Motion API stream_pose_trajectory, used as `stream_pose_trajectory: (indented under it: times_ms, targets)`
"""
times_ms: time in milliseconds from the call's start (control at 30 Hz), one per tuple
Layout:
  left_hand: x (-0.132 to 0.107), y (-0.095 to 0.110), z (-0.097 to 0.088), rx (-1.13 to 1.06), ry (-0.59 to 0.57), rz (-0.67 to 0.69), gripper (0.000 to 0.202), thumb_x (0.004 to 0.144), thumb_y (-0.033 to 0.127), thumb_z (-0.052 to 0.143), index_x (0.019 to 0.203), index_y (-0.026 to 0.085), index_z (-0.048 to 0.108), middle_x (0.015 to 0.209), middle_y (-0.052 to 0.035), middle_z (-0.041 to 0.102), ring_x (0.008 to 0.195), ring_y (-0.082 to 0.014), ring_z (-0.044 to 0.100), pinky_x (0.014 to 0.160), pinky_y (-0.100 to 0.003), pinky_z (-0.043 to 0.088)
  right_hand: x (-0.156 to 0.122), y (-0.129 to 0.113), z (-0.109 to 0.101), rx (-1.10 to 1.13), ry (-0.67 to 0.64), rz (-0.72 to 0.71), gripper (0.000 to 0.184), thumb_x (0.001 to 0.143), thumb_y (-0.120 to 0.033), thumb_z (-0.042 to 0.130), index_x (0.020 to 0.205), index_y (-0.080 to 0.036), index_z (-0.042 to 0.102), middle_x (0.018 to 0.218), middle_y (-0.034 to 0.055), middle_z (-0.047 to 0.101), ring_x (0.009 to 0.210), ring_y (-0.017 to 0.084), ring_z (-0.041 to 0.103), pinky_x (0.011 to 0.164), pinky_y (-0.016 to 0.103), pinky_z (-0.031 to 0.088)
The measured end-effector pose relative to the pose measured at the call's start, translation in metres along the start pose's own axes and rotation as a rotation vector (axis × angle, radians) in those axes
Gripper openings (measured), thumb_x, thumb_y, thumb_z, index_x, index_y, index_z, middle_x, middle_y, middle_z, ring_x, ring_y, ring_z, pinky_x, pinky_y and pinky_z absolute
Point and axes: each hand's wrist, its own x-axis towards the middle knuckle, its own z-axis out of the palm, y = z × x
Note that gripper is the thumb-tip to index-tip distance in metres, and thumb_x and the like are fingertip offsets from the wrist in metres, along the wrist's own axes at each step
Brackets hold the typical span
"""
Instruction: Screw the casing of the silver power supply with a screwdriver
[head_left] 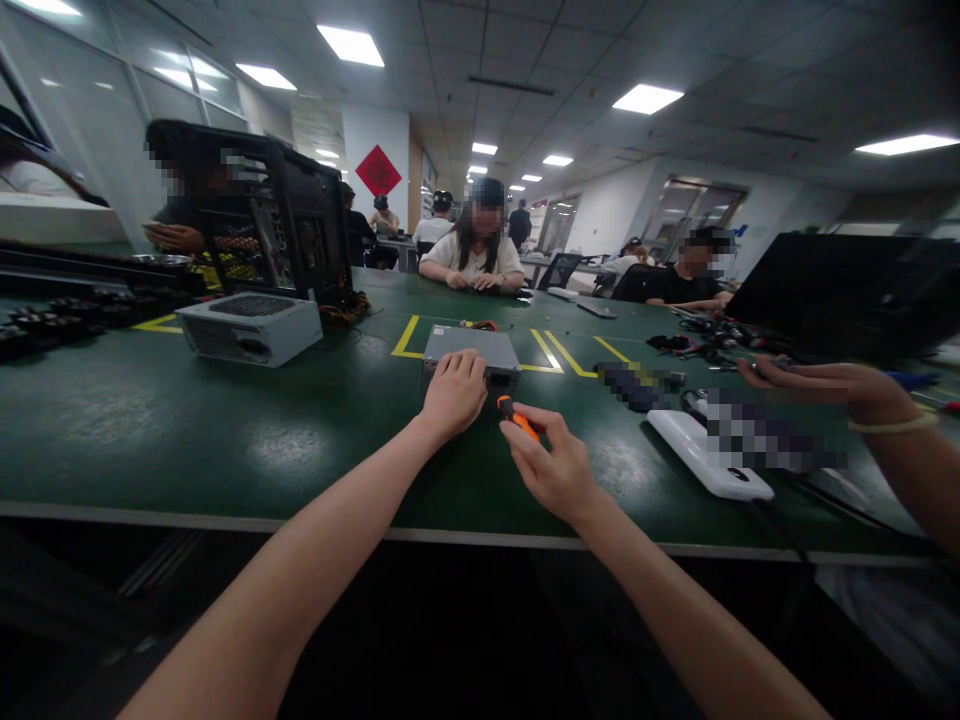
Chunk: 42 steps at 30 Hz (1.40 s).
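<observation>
A grey metal computer power supply [476,348] sits on the green table in front of me, with some coloured wires at its back edge. My left hand [454,392] grips it, its fingers bent over the top and the near side. Just to the right, my right hand [551,458] is closed around a screwdriver [519,416] with an orange and black handle. The screwdriver is close to the power supply's near right corner, where a dark socket shows. Its tip cannot be made out from here.
A second power supply [251,328] lies at the left, before an open black computer case [300,215]. A white device [705,455] with a cable lies at the right, near another person's hand [832,385]. Beyond are a black monitor [847,295] and a seated person [476,245].
</observation>
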Motion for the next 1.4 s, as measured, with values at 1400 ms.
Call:
stream_pose_trajectory:
  times_ms: [1400]
  targets:
    - [0.000, -0.001, 0.002, -0.075, -0.007, -0.046, 0.023, 0.082, 0.022, 0.042, 0.103, 0.013, 0.047, 0.107, -0.0121, 0.050, 0.098, -0.0238, 0.045, 0.090, -0.037, 0.034, 0.038, -0.032, -0.023, -0.238, -0.328, 0.270, 0.027, 0.088, -0.024, 0.036, 0.112, -0.015, 0.046, 0.106, 0.0125, 0.054, 0.083, 0.018, 0.057, 0.059, 0.025, 0.044]
